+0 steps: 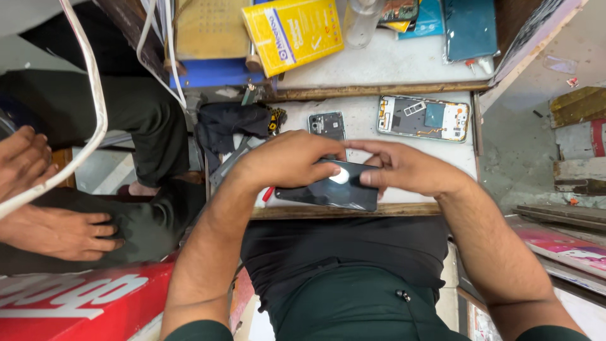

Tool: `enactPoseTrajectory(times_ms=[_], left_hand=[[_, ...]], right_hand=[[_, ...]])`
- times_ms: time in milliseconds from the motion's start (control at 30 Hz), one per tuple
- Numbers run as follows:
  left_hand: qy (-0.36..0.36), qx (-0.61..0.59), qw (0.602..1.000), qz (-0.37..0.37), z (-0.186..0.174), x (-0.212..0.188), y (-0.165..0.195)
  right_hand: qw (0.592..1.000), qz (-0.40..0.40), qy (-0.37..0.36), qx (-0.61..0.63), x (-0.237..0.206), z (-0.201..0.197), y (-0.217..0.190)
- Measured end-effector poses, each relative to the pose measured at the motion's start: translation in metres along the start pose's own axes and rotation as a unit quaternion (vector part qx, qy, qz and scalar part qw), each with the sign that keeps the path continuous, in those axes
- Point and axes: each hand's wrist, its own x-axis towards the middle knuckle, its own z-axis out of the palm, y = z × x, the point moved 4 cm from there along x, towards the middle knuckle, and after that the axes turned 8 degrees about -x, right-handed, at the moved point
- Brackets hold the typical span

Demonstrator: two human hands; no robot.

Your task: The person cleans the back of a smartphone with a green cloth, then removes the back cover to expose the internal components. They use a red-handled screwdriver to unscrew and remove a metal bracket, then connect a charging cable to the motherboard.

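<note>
Both forearms reach in over the near edge of the worktable point(404, 69), wrists bent inward. The left hand point(287, 161) curls over the top of a glossy black phone point(328, 192), fingers closed around its far edge; the right hand point(404, 167) pinches the phone's right end, thumb pressed to the glass. The flat, smooth slab lies at the table's near edge. Just beyond it sit a small grey frame piece point(327, 124) and, further right, an opened phone chassis point(424, 118) with its metal insides bare. Far left lie a crumpled black cloth point(230, 123) and a yellow box point(292, 31).
</note>
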Motion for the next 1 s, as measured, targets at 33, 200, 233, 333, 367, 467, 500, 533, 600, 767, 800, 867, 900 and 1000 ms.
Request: enactPoseTrajectory(times_ms=[33, 200, 233, 333, 367, 467, 500, 533, 600, 767, 800, 867, 900, 1000], left_hand=[[0.0, 0.024, 1.0, 0.0, 0.002, 0.005, 0.006], [0.341, 0.084, 0.934, 0.065, -0.013, -0.013, 0.017], [0.451, 0.109, 0.879, 0.111, -0.013, -0.028, 0.018], [0.518, -0.023, 0.851, -0.08, 0.024, -0.047, -0.01], [0.48, -0.008, 0.874, -0.078, 0.045, -0.046, -0.011], [0.404, 0.071, 0.909, -0.07, 0.101, -0.037, -0.012], [0.398, 0.073, 0.911, -0.075, 0.113, -0.035, -0.014], [0.393, 0.075, 0.913, -0.079, 0.123, -0.033, -0.015], [0.39, 0.083, 0.913, -0.086, 0.134, -0.027, -0.016], [0.402, 0.101, 0.903, -0.111, 0.135, -0.015, -0.009], [0.398, 0.105, 0.904, -0.118, 0.135, -0.014, -0.007], [0.389, 0.115, 0.904, -0.135, 0.134, -0.014, -0.004], [0.387, 0.122, 0.903, -0.143, 0.133, -0.015, -0.003], [0.381, 0.137, 0.9, -0.164, 0.131, -0.019, -0.002]], right_hand=[[1.0, 0.014, 0.002, -0.012, -0.002, 0.002, 0.009], [0.995, 0.022, 0.067, 0.071, -0.013, -0.004, 0.053], [0.985, 0.001, 0.102, 0.139, -0.019, -0.007, 0.061], [0.937, -0.08, 0.191, 0.282, -0.029, -0.012, 0.08], [0.924, -0.11, 0.213, 0.297, -0.03, -0.012, 0.084], [0.899, -0.157, 0.263, 0.314, -0.03, -0.01, 0.095], [0.894, -0.163, 0.275, 0.315, -0.03, -0.008, 0.098], [0.894, -0.162, 0.282, 0.309, -0.03, -0.007, 0.1], [0.894, -0.163, 0.295, 0.296, -0.031, -0.006, 0.102], [0.896, -0.185, 0.283, 0.288, -0.031, -0.002, 0.104], [0.896, -0.19, 0.28, 0.286, -0.032, -0.001, 0.104], [0.897, -0.179, 0.29, 0.281, -0.033, 0.0, 0.104], [0.898, -0.173, 0.293, 0.279, -0.033, 0.001, 0.103], [0.9, -0.175, 0.286, 0.277, -0.034, 0.003, 0.098]])
